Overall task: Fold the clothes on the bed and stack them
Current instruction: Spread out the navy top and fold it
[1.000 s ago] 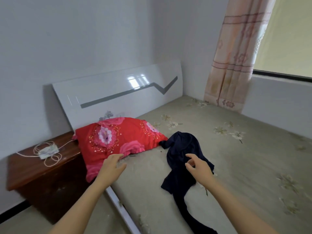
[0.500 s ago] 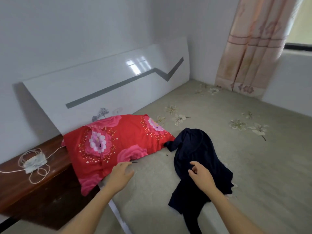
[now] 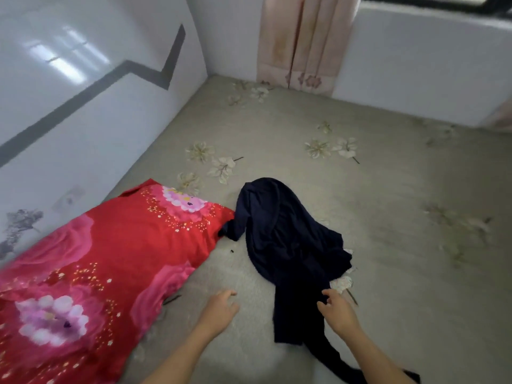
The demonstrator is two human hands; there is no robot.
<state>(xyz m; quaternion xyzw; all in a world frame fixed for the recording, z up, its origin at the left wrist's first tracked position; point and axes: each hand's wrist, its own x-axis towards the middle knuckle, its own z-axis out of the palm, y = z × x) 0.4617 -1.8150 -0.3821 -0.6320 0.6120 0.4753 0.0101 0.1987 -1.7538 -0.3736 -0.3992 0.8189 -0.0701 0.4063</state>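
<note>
A crumpled dark navy garment (image 3: 288, 245) lies on the beige flowered bed sheet (image 3: 401, 231), one long part trailing toward the bottom edge of the view. My right hand (image 3: 336, 311) hovers at the garment's lower right side, fingers spread and curled, holding nothing. My left hand (image 3: 220, 309) hangs over bare sheet between the garment and the pillow, fingers loosely apart and empty.
A red floral pillow (image 3: 91, 267) lies at the left against the white glossy headboard (image 3: 83, 112). A white wall with a pink curtain (image 3: 304, 42) and a window ledge bound the bed's far side.
The view has tilted down and moved in over the bed; the nightstand has left the frame. Both hands have drawn in lower, the left one off the pillow's edge.
</note>
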